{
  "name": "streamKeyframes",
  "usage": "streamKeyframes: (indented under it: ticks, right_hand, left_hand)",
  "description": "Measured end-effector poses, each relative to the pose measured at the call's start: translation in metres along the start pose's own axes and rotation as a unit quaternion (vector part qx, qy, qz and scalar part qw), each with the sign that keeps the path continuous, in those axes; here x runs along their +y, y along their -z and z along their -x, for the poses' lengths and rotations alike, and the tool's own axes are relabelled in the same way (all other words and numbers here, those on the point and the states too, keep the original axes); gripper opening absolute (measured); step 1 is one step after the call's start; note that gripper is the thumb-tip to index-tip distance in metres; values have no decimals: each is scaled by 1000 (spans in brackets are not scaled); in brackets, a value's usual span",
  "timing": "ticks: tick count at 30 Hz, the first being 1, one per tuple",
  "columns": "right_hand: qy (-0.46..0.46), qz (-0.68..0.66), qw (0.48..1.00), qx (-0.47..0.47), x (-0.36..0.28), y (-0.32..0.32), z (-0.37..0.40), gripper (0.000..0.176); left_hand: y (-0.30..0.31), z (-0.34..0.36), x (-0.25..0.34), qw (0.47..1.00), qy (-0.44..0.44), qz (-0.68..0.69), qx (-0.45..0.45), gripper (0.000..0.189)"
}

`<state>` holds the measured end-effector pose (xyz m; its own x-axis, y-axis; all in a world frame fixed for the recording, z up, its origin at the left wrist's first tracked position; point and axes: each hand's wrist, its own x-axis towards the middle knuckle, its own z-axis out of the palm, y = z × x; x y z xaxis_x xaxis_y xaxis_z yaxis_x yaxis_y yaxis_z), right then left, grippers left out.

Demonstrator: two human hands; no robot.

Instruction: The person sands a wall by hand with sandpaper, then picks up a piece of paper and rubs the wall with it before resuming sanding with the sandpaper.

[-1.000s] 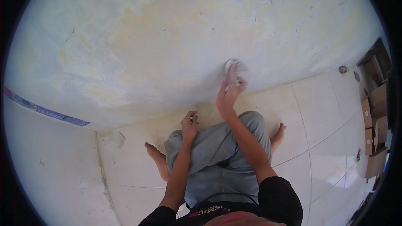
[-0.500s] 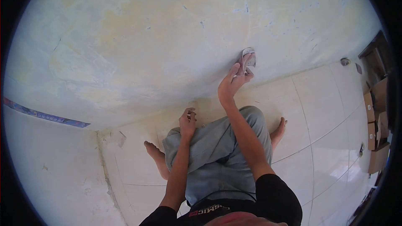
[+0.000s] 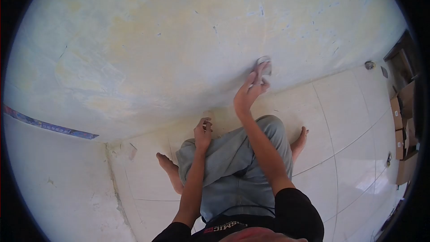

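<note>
My right hand (image 3: pixel 251 88) is closed on a piece of sandpaper (image 3: pixel 267 69), grey and dusty, pressed flat against the lower part of the wall (image 3: pixel 170 54). The hand is slightly blurred, and its fingers cover part of the sheet. That wall is patchy, pale white and yellow with small blue flecks. My left hand (image 3: pixel 203 133) hangs loosely by my bent knee, close to the foot of the wall. Its fingers are half curled and apart, and I see nothing held in them.
A blue printed strip (image 3: pixel 51 127) runs along the left wall near the corner. Pale floor tiles (image 3: pixel 313 125) lie under my bare feet. Cardboard boxes (image 3: pixel 405 170) stand at the far right, and a small round object (image 3: pixel 369 65) sits near the wall's base.
My right hand has slid slightly down the wall with the sandpaper. My left hand keeps nearly the same place, and the whole view has shifted a little.
</note>
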<state>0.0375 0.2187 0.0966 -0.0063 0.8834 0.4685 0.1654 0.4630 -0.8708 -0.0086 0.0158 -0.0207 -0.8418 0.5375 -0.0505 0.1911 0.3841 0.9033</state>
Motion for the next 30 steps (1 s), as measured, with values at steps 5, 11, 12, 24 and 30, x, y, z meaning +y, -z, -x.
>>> streamKeyframes:
  ticks: [5,11,12,24,30]
  right_hand:
    - [-5,-54,997,-49,-5,4,15,51]
    - [-75,-57,995,-33,-4,1,9,50]
    - [-62,-81,993,-55,-3,3,13,50]
    - [-146,-40,988,-40,4,2,-5,52]
    - [20,0,999,-35,3,11,-3,53]
  left_hand:
    - [-2,2,9,1000,23,8,13,22]
    - [1,3,6,1000,-11,10,16,22]
    - [0,3,6,1000,8,11,13,22]
    - [0,2,6,1000,10,-5,2,22]
    - [-3,0,1,1000,4,0,-1,23]
